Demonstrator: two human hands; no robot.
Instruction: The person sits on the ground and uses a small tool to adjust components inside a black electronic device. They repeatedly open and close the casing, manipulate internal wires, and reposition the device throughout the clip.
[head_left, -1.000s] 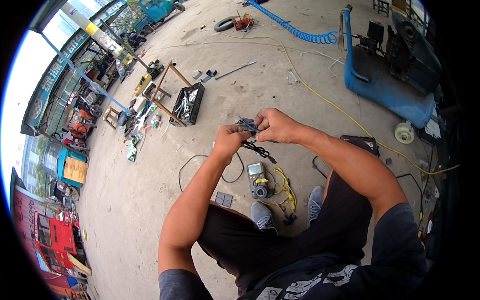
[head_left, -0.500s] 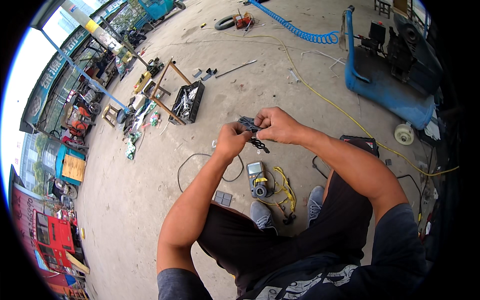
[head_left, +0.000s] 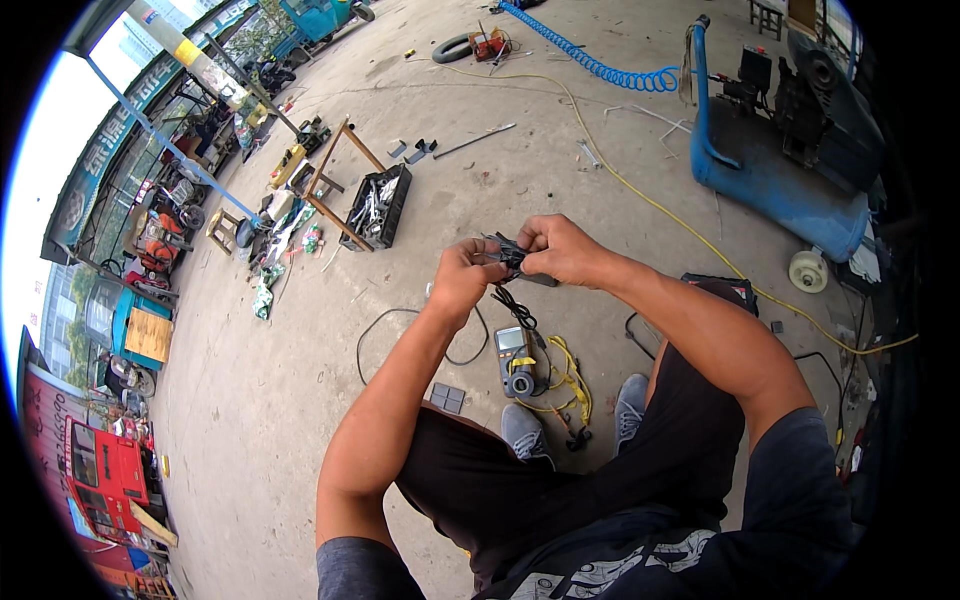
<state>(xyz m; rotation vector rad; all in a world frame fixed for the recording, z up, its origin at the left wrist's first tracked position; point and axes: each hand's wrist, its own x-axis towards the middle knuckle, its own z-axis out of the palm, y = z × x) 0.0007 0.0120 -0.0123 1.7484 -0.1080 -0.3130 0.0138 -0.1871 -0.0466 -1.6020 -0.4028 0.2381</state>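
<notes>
Both hands are raised in front of my knees, fingers closed around a bundle of black cable (head_left: pixel 514 255). My left hand (head_left: pixel 466 275) pinches its left side, and my right hand (head_left: pixel 560 250) grips the right side. A looped length of the cable hangs below, beside the left fingers. Part of a dark flat piece shows under the right fingers; its kind is unclear. On the ground beneath lies a handheld meter (head_left: pixel 513 358) with a grey screen and a round dial. Tangled yellow leads (head_left: pixel 573 380) lie at its right.
A dark square tile-like piece (head_left: pixel 448 398) and a thin cable loop (head_left: pixel 395 312) lie left of the meter. Further off stands a black crate (head_left: pixel 400 205) of tools by a wooden frame. A blue air compressor (head_left: pixel 770 200) occupies the right; a yellow hose (head_left: pixel 680 218) crosses the concrete.
The bundle has shifted between my fingers, and its cable loop hangs lower and longer. More of the black strands show between my hands. My right hand has moved slightly right.
</notes>
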